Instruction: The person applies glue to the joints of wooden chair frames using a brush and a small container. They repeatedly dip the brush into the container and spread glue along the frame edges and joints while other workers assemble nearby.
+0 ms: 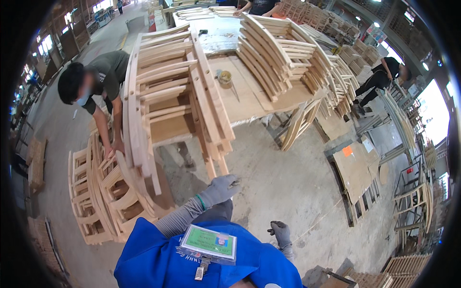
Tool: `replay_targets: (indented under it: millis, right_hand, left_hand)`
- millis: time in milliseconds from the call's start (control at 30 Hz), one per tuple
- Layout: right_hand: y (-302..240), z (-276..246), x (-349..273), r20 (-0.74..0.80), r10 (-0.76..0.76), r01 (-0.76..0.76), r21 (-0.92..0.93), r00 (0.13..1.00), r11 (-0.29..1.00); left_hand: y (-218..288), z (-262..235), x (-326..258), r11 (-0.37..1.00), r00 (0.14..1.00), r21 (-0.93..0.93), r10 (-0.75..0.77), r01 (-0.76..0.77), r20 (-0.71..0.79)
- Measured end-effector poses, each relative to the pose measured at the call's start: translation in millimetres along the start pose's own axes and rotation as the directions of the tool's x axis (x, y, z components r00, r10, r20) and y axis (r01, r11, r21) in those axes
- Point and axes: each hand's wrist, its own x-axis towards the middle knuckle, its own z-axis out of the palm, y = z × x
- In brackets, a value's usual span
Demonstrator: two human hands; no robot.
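While the workbench (249, 103) carries two big stacks of curved wooden chair backs, the work in hand is the nearer stack of chair frames (168, 96), which leans off the bench's front edge with its long legs reaching down toward the concrete floor (283, 192). A co-worker (98, 79) at the far left bends over another pile of frames (103, 197) on the floor, well apart from the wearer's hands. The left hand (220, 188), in a grey glove, closes around the lower end of one leg of the leaning stack, fingers wrapped on the wood. To do this well, I judge the hold should sit firm and low on that leg and the pull stay steady, so the stacked frames do not slide apart. The right hand (281, 234), also gloved, hangs free below, fingers loosely curled and holding nothing; bringing it up to a second leg would likely steady the load.
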Motion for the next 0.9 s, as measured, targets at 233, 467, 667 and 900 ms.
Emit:
replay_targets:
  millis: [233, 467, 667, 900]
  right_hand:
    - [-72.8, 29.7, 103.1, 0.18, 0.043, -0.02, -0.125, 0.983, 0.992]
    - [-161.2, -12.0, 222.7, 0.23, 0.017, 0.085, -0.425, 0.973, 0.901]
    - [-191.8, -25.3, 328.2, 0.295, -0.305, 0.415, -0.463, 0.905, 0.783]
    - [-284.6, 66.2, 440.7, 0.719, -0.149, 0.71, -0.592, 0.679, 0.382]
  left_hand:
    - [-17.0, 19.8, 127.5, 0.98, 0.99, -0.164, 0.099, -0.115, -0.101]
    - [-29.2, 26.0, 244.2, 0.981, 0.988, -0.141, 0.122, -0.134, -0.094]
    - [-21.3, 11.4, 294.9, 0.992, 0.998, -0.115, 0.055, -0.059, -0.041]
    - [-39.7, 8.8, 299.4, 0.979, 0.952, -0.167, -0.159, 0.118, -0.261]
